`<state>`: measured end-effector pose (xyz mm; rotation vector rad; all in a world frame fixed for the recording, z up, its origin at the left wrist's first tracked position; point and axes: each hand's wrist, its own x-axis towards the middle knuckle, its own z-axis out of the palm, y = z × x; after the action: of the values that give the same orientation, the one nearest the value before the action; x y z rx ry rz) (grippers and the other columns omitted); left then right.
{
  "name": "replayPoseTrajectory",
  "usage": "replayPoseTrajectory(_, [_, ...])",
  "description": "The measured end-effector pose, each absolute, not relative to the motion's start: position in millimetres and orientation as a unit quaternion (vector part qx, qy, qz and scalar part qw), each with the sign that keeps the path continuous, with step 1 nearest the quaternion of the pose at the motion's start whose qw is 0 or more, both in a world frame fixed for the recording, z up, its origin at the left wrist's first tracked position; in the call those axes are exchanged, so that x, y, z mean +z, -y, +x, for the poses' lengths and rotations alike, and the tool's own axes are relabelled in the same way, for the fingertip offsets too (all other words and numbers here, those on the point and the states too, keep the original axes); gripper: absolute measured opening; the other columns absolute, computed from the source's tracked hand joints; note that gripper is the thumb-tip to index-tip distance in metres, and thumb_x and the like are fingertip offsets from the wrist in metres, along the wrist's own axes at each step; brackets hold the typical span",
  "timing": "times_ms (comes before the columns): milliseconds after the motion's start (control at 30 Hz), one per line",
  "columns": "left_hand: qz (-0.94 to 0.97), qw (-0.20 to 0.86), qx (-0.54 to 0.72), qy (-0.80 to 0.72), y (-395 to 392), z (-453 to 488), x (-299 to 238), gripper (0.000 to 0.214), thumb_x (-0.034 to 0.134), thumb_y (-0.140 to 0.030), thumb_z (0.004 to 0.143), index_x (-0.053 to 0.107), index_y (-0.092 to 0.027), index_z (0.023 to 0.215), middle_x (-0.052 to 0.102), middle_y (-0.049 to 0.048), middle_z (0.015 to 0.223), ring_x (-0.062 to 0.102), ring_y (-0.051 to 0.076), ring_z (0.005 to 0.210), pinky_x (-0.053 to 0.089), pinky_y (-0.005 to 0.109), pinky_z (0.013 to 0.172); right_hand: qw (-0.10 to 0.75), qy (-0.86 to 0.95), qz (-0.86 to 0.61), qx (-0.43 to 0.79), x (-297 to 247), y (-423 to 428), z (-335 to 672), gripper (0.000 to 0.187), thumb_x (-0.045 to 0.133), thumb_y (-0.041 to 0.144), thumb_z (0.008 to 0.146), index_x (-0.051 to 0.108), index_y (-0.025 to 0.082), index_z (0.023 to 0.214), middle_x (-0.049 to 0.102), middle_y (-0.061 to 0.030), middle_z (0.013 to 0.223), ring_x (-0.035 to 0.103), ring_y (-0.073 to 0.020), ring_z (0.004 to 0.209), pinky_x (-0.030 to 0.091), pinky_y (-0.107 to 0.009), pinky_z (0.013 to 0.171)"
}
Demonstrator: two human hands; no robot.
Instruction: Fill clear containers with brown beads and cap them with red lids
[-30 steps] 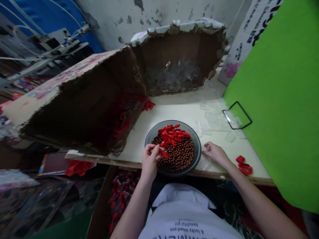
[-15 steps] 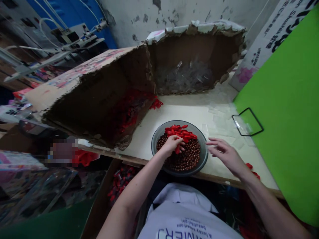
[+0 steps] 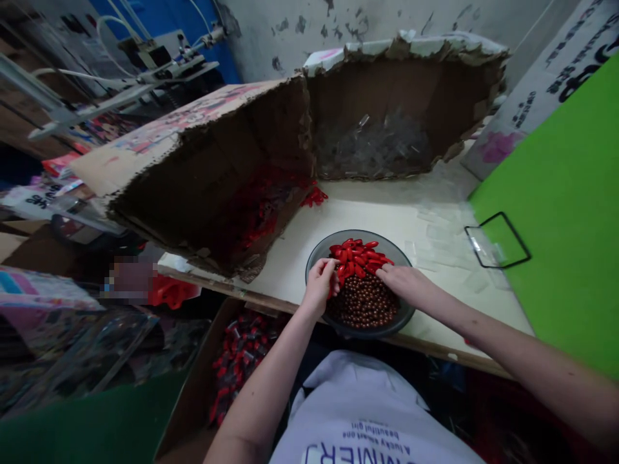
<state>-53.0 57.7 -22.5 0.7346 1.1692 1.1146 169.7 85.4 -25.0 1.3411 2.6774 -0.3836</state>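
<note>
A round grey bowl [image 3: 314,260] sits near the table's front edge, filled with small brown beads [image 3: 366,305] and a heap of red plastic pieces [image 3: 358,252] at its far side. My left hand [image 3: 320,283] is over the bowl's left part, fingers curled on red pieces. My right hand [image 3: 405,282] reaches into the bowl from the right, fingers bent at the red heap; what they hold is hidden.
Two torn cardboard boxes lie on their sides: the left box [image 3: 203,167] spills red pieces, the far box [image 3: 396,109] holds clear plastic parts. A green board [image 3: 556,212] stands on the right. Clear pieces [image 3: 435,238] litter the table. Below the edge, an open carton [image 3: 236,361] holds red items.
My right hand moved left from the table into the bowl. My left hand stayed in the bowl, shifting slightly toward its left rim. The view turned a little to the left.
</note>
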Motion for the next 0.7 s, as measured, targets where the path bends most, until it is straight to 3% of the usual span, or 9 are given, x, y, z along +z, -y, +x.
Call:
replayPoseTrajectory(133, [0.242,0.680,0.506,-0.472,-53.7,-55.3,-28.3,0.053,0.049,-0.060,0.081,0.060,-0.013,0.102,0.053,-0.0021,0.061,0.048,0.007,0.041,0.034,0.018,0.038,0.055,-0.898,0.403,-0.168,-40.2,-80.7,149.2,0.021,0.045,0.003,0.083,0.059,0.017,0.088,0.063,-0.0104,0.089,0.063,-0.0203,0.076,0.043,-0.028,0.065])
replayPoseTrajectory(267, [0.203,0.706,0.517,-0.440,-55.9,-58.2,-31.5,0.045,0.054,-0.045,0.080,0.059,-0.013,0.111,0.057,0.0000,0.066,0.051,0.008,0.048,0.039,0.019,0.044,0.022,-0.896,0.374,-0.238,-48.3,-74.1,133.5,0.017,0.053,0.007,0.079,0.062,0.017,0.090,0.065,-0.0079,0.092,0.063,-0.0190,0.082,0.045,-0.028,0.073])
replayPoseTrajectory(367, [0.218,0.686,0.524,-0.455,-58.9,-60.1,-31.8,0.044,0.057,-0.028,0.073,0.058,-0.013,0.114,0.059,-0.0001,0.069,0.052,0.008,0.051,0.040,0.019,0.047,-0.013,-0.882,0.368,-0.294,-45.7,-75.0,135.4,0.013,0.057,0.020,0.084,0.062,0.019,0.096,0.067,-0.0035,0.092,0.063,-0.0159,0.084,0.046,-0.025,0.077])
replayPoseTrajectory(433, [0.238,0.662,0.524,-0.480,-61.1,-60.3,-32.0,0.045,0.057,-0.021,0.070,0.058,-0.014,0.115,0.059,-0.0007,0.072,0.052,0.007,0.053,0.041,0.019,0.049,-0.051,-0.844,0.384,-0.370,-42.8,-75.6,140.6,0.017,0.057,0.030,0.086,0.063,0.020,0.099,0.068,-0.0011,0.087,0.062,-0.0140,0.075,0.047,-0.025,0.070])
replayPoseTrajectory(567, [0.310,0.590,0.525,-0.529,-64.0,-57.8,-34.6,0.045,0.061,-0.021,0.071,0.058,-0.017,0.116,0.061,0.0002,0.081,0.054,0.008,0.059,0.045,0.020,0.055,-0.170,-0.675,0.409,-0.591,-35.5,-71.6,149.4,0.027,0.067,0.038,0.077,0.066,0.018,0.096,0.069,-0.0018,0.087,0.060,-0.0138,0.070,0.046,-0.026,0.064])
replayPoseTrajectory(700, [0.379,0.531,0.520,-0.551,-64.8,-54.9,-41.3,0.044,0.065,-0.020,0.072,0.060,-0.018,0.116,0.065,0.0034,0.086,0.058,0.012,0.069,0.048,0.025,0.067,-0.244,-0.552,0.415,-0.681,-26.0,-63.2,153.1,0.029,0.074,0.036,0.072,0.065,0.019,0.095,0.071,-0.0034,0.095,0.063,-0.0139,0.077,0.046,-0.024,0.064])
